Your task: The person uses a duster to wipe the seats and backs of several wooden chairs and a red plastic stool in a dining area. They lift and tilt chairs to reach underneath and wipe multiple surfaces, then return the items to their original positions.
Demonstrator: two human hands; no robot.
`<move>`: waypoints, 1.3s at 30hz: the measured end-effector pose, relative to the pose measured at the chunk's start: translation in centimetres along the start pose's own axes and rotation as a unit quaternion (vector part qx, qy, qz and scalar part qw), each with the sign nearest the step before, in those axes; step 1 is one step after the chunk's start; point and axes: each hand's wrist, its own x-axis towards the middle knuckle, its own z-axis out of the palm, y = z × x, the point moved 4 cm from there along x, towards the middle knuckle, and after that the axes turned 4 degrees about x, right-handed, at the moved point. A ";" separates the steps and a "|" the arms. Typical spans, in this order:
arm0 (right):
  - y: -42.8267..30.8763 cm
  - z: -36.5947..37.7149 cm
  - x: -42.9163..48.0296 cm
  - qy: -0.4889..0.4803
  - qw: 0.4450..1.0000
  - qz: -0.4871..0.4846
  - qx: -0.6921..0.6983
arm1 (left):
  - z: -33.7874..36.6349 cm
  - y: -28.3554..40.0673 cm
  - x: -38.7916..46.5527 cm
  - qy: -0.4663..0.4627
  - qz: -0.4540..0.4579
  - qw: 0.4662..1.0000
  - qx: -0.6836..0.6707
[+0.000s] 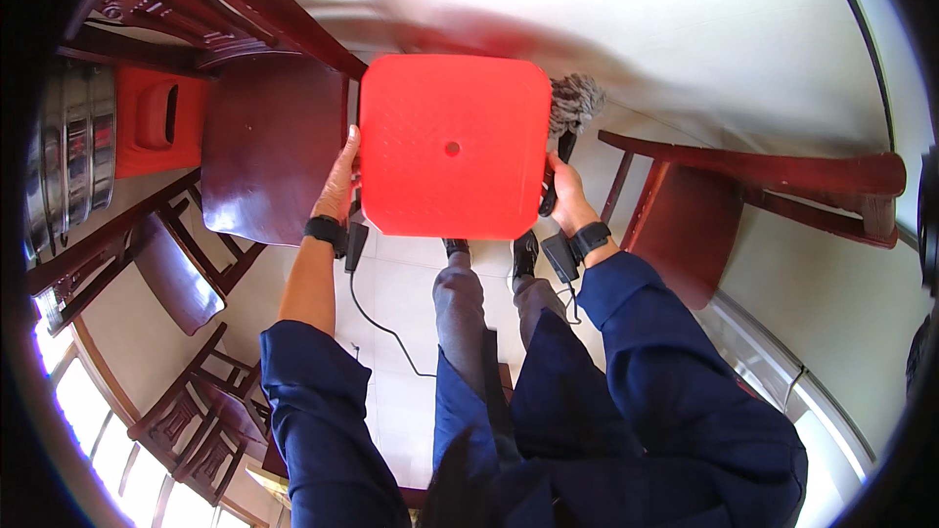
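Between my two hands is a red plastic stool (453,183), its square seat with cut corners and a central hole facing the camera. My left hand (342,180) grips its left side, fingers partly hidden behind the edge. On the opposite side my right hand (566,187) holds the stool's edge near its lower right part. Each wrist bears a black strap with a small black device. The stool's legs are hidden under the seat. Beyond its upper right corner shows a grey mop head (576,99), with a dark part hanging below it beside my right hand.
A dark red wooden chair (275,139) stands close at left, another wooden chair (686,227) at right. Further left are a red plastic stool (192,117), a shiny metal drum-like container (73,150) and more wooden chairs (180,271). A pale wall (660,7) rises ahead.
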 end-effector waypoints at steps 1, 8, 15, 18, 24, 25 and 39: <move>-0.1 0.3 -0.3 0.015 1.000 0.017 0.012 | -0.1 0.6 -0.2 -0.005 -0.013 1.000 -0.017; -1.9 -0.3 -7.1 -0.004 0.997 -0.071 -0.036 | 1.8 4.0 -6.1 -0.127 -0.014 0.955 -0.268; -2.8 -4.7 -7.2 0.014 0.997 -0.065 -0.034 | 3.6 3.0 -7.4 -0.036 0.023 0.998 0.042; -0.9 -6.9 -6.9 -0.012 0.997 -0.074 -0.007 | 4.2 2.2 -7.0 -0.091 0.049 0.991 0.085; 2.6 -11.9 -6.9 0.037 0.998 -0.022 -0.048 | 6.6 -0.9 -7.8 -0.092 0.092 0.975 0.182; 3.3 -12.8 -6.8 0.043 0.998 -0.010 -0.041 | 7.0 -1.3 -8.2 -0.084 0.112 0.972 0.187; 1.9 -20.0 -7.3 0.090 0.996 -0.027 0.014 | 11.0 -4.8 -9.5 -0.091 -0.042 0.995 -0.009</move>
